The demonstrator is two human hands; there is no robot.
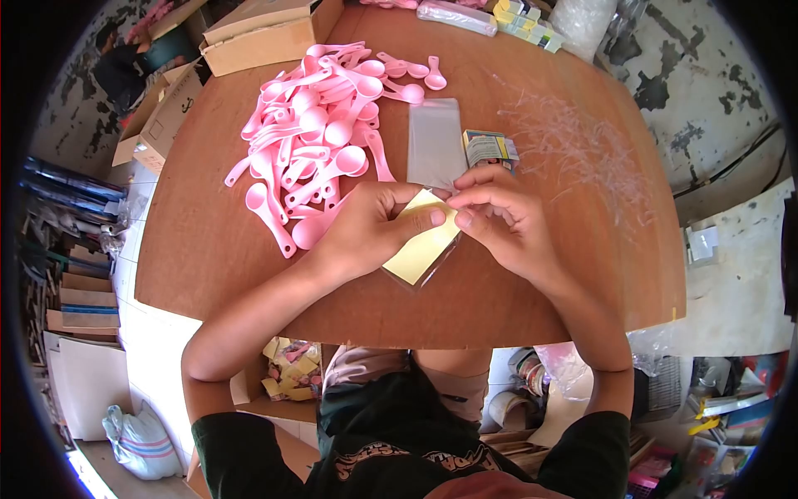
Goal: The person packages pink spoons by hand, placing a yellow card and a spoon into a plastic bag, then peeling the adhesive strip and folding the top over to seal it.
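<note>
My left hand point(366, 224) is closed on a yellow card point(418, 248) inside a clear plastic bag, its thumb lying across the card's face. At the upper end of the bag, the fingertips of my right hand point(509, 223) are pinched together; what exactly lies between them is too small to see. A large heap of pink measuring spoons point(312, 125) spreads beyond my left hand. Just past both hands lies a stack of clear plastic bags point(435, 133), with a small printed box point(490, 150) to its right.
Thin clear strips point(586, 154) litter the right of the brown table point(249, 303). At the back are a cardboard box point(262, 41) and small yellow-white boxes point(528, 23). Below the front edge, a carton holds yellow-carded packs point(293, 370). Another person point(125, 71) is at far left.
</note>
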